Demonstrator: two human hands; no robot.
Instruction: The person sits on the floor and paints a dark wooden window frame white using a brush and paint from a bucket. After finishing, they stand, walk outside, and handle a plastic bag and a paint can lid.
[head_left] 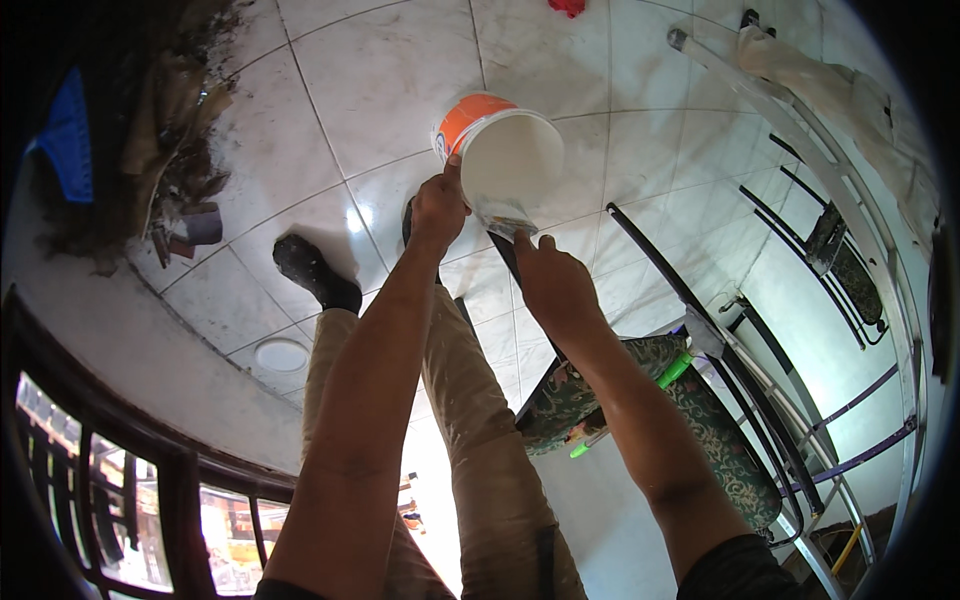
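An orange-and-white bucket point(472, 115) is tipped so that its mouth turns toward me, showing a pale off-white inside. My left hand point(440, 208) is closed on the bucket's left side near the rim. A flat-bladed tool, seemingly a putty knife point(508, 222), lies across the lower rim with its blade at the bucket's mouth. Closed round it is my right hand point(550, 280), with the index finger stretched along the tool; its handle is hidden in my grip. Whether the blade carries any material is too small to make out.
Patterned chairs point(725, 440) stand to the right, a green-handled tool point(675, 370) on one. A metal ladder point(850, 165) leans beyond them. Rubble point(200, 225) and a blue piece point(68, 140) lie left on the tiled floor. A white disc point(282, 355) is beside my shoe point(312, 272).
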